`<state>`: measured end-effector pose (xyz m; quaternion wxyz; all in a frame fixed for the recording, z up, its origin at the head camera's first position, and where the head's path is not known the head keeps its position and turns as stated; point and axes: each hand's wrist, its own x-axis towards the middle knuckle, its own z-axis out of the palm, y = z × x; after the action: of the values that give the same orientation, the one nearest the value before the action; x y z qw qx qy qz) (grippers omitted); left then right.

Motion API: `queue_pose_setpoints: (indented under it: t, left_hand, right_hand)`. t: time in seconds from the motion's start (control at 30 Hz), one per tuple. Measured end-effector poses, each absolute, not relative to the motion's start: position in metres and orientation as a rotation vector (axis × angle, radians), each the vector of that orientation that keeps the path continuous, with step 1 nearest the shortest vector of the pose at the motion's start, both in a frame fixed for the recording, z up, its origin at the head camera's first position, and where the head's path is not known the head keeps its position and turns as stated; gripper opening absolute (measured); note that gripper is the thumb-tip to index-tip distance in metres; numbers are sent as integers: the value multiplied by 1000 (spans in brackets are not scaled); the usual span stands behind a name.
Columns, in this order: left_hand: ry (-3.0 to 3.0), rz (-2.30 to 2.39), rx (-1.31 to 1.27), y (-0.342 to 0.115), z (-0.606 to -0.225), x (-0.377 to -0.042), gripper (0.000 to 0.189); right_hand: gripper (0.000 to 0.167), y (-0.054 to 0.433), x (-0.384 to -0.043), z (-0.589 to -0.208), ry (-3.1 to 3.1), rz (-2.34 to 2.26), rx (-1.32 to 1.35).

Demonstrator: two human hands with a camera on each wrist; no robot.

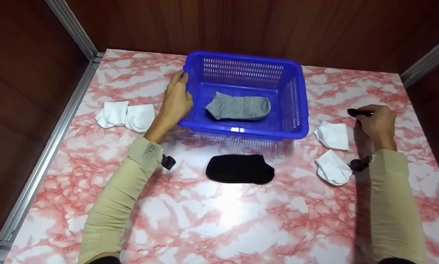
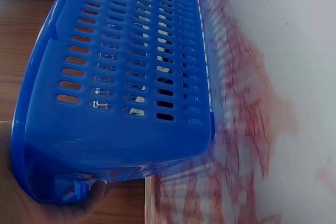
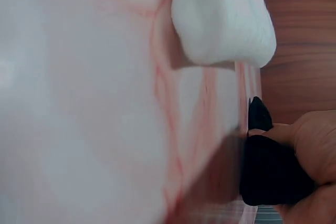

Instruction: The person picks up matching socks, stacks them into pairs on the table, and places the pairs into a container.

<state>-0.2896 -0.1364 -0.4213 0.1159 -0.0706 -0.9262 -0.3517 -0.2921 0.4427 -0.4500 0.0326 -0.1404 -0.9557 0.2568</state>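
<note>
My left hand grips the left side of a blue plastic basket, fingers at its rim; the left wrist view shows the slotted basket wall up close. In the basket lies a grey sock, stretched out flat. Off to the right, my right hand pinches a dark, bunched-up black sock over the table. Another black sock lies flat in front of the basket.
Two folded white socks lie left of the basket. On the right, one white sock lies behind another white sock, both near my right wrist. Brown wooden panels border the marbled red-and-white table.
</note>
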Motion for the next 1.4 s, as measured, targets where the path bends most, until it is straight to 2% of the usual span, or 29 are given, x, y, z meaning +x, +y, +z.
queue_pose_setpoints:
  t: [0.2,0.83,1.4]
  left_hand:
    - [-2735,-1024,-197,-135,-424,-288,60]
    - [-2726,-1014,-204,-135,-423,-288,61]
    - [-2720,-1022,-194,-136,-422,-289,60]
  right_hand:
    - [40,437,-287,-448,-2938,831,-411]
    - [32,383,-266,-424,-2828,769,-117]
    - [29,324,-211,-387,-2628,800,110]
